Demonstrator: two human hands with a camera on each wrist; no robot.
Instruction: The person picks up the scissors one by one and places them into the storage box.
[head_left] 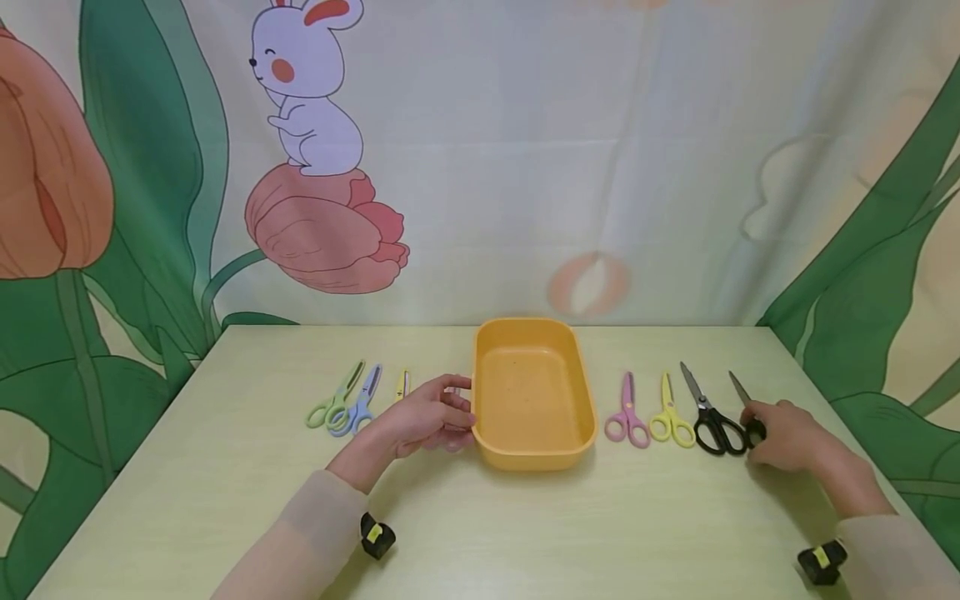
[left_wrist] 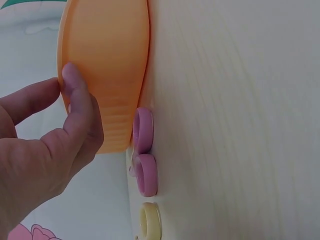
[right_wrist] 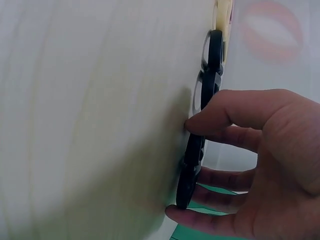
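A yellow plastic bin (head_left: 534, 461) stands mid-table. My left hand (head_left: 431, 419) touches the outside of its left wall, fingertips right at the rim (left_wrist: 61, 47). Behind this hand lie pink scissors (left_wrist: 144, 131), mostly hidden in the head view, and yellow scissors (head_left: 403, 383). At the right end of the row, my right hand (head_left: 787, 433) grips the handles of black scissors (right_wrist: 187, 185), thumb on one side and fingers on the other. Their blades (head_left: 738, 387) point away from me. A second pair of black-handled scissors (head_left: 712, 422) lies just left of that hand.
Pink scissors (head_left: 627, 417) and yellow scissors (head_left: 670, 419) lie right of the bin. Left of my left hand are green scissors (head_left: 330, 408) and blue scissors (head_left: 358, 410), their handles overlapping. A printed curtain (head_left: 480, 192) hangs behind the table's far edge.
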